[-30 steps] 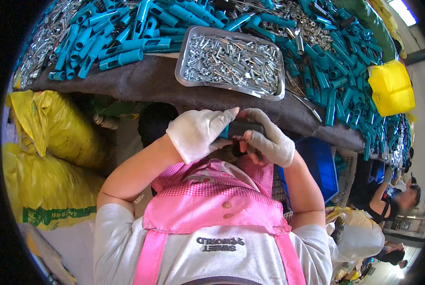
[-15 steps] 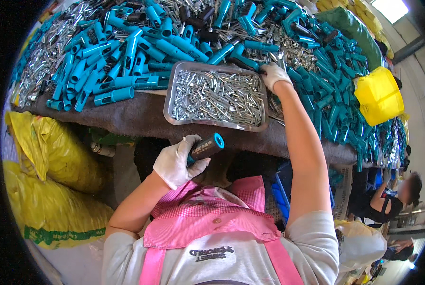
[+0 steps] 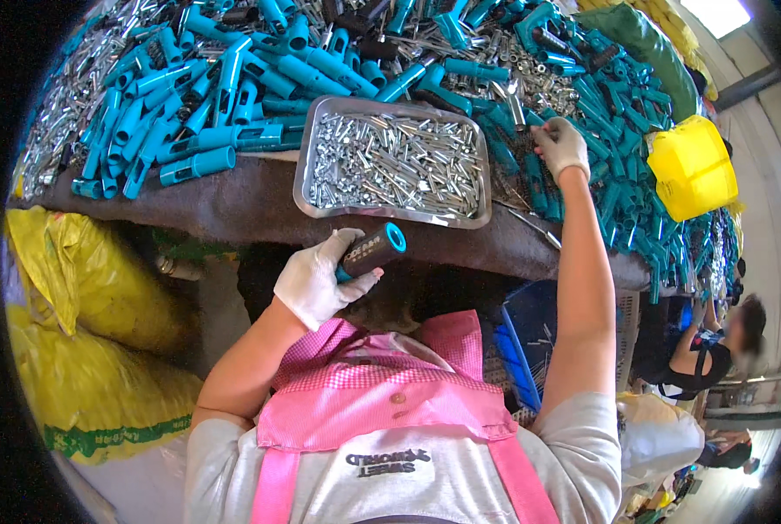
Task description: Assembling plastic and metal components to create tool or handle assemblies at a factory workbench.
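Observation:
In front of my chest, my gloved left hand [image 3: 322,278] is wrapped round a teal tool handle [image 3: 373,254] with a black grip sleeve; its round, hollow end tilts up and to the right. My gloved right hand [image 3: 562,148] reaches over the table to the right of the metal tray, fingertips drawn together at the edge of the heaped parts. Anything pinched there is too small to make out. The metal tray [image 3: 305,188], full of small silver pins and screws, sits at the table's near edge. Teal plastic housings [image 3: 196,166] lie heaped behind and beside it.
A yellow plastic container [image 3: 693,168] rests on the pile at right. Yellow sacks [image 3: 102,367] stand below the table at left. A blue crate [image 3: 517,354] is under the table edge, right of my apron. Other people [image 3: 709,349] work at far right.
My right hand has moved right and slightly nearer, from beside the tray's far right corner to the parts farther right. My left hand still holds the handle, nearly unmoved.

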Demonstrator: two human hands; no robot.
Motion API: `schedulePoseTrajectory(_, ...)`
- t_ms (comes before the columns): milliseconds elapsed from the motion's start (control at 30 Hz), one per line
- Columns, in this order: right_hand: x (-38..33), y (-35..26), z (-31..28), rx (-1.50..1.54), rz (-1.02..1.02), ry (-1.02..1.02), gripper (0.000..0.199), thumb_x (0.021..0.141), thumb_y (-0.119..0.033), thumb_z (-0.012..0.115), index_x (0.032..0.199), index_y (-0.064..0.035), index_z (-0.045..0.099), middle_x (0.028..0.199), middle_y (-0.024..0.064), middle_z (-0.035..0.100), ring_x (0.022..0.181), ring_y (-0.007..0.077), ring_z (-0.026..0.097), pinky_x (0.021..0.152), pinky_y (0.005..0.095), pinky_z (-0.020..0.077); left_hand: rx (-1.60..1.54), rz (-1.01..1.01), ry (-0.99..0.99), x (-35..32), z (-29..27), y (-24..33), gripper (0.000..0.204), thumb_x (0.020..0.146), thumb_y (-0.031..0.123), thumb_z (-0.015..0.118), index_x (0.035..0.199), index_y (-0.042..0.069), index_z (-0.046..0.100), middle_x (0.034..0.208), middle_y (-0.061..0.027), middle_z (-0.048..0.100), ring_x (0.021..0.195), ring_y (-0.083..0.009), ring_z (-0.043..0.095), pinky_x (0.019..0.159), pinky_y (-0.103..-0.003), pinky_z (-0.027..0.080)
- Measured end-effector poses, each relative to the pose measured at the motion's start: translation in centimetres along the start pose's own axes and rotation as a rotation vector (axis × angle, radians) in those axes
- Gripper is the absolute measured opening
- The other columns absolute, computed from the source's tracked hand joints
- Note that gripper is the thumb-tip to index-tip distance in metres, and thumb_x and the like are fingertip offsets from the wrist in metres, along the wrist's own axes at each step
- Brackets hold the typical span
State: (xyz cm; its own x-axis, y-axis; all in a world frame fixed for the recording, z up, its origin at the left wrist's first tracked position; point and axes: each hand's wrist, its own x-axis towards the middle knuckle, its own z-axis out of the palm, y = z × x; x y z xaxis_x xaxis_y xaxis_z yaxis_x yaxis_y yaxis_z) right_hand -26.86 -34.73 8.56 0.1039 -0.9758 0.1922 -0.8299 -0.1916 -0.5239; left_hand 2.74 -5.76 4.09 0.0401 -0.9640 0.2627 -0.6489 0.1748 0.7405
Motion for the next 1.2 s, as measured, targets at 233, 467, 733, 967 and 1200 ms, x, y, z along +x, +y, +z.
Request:
schedulePoseTrajectory(233,-0.1,2.7,-0.6,-0.209,0.035,-0.279,0.025,0.082,-0.029,0.060,0.097,-0.0099,0.061,0.086,0.0115,0.063,0.080,0.0274,0.062,0.072,0.0378,0.0490,-0.015,0.014,-0.005,-0.3,0.3,-0.4,0.040,0.073,0.025,0.071,0.104,0.008,0.052,0.083,-0.0145,0.063,0.074,-0.0328,0.063,0.063,-0.037,0.051)
schedulePoseTrajectory(467,-1.7,-3.8,1.4,-0.375,-0.270,-0.101,0.028,0.076,-0.029,0.064,0.099,-0.0122,0.063,0.093,0.0095,0.062,0.086,0.0267,0.060,0.076,0.0362,0.0473,-0.013,-0.014,0.006,-1.0,1.1,-0.7,0.042,0.072,0.027,0.072,0.103,0.008,0.052,0.080,-0.0151,0.063,0.073,-0.0331,0.063,0.062,-0.038,0.051)
schedulePoseTrajectory(733,0.3,-4.9,5.9,-0.531,-0.274,-0.266,0.040,0.075,-0.022,0.061,0.114,-0.0151,0.057,0.118,0.0140,0.053,0.107,0.0346,0.052,0.091,0.0384,0.0427,-0.028,-0.053,-0.016,-1.6,1.2,0.0,0.044,0.072,0.029,0.072,0.105,0.008,0.052,0.081,-0.0157,0.063,0.075,-0.0334,0.063,0.064,-0.037,0.052)
schedulePoseTrajectory(967,-1.3,-2.4,0.9,-0.189,-0.169,0.151,0.039,0.072,-0.035,0.070,0.097,-0.0056,0.062,0.092,0.0132,0.064,0.084,0.0259,0.061,0.076,0.0348,0.0470,-0.061,-0.052,0.003,-1.4,0.8,-0.4,0.043,0.073,0.028,0.072,0.105,0.007,0.052,0.082,-0.0163,0.063,0.077,-0.0337,0.063,0.064,-0.038,0.051)
schedulePoseTrajectory(1200,-10.4,-8.8,-0.6,0.902,-0.297,-0.348,0.019,0.084,-0.003,0.056,0.102,-0.0018,0.050,0.079,0.0083,0.059,0.063,0.0110,0.054,0.057,0.0231,0.0447,-0.052,0.023,0.008,-0.5,1.4,-0.4,0.042,0.073,0.026,0.071,0.106,0.008,0.052,0.086,-0.0160,0.063,0.077,-0.0349,0.062,0.067,-0.039,0.051)
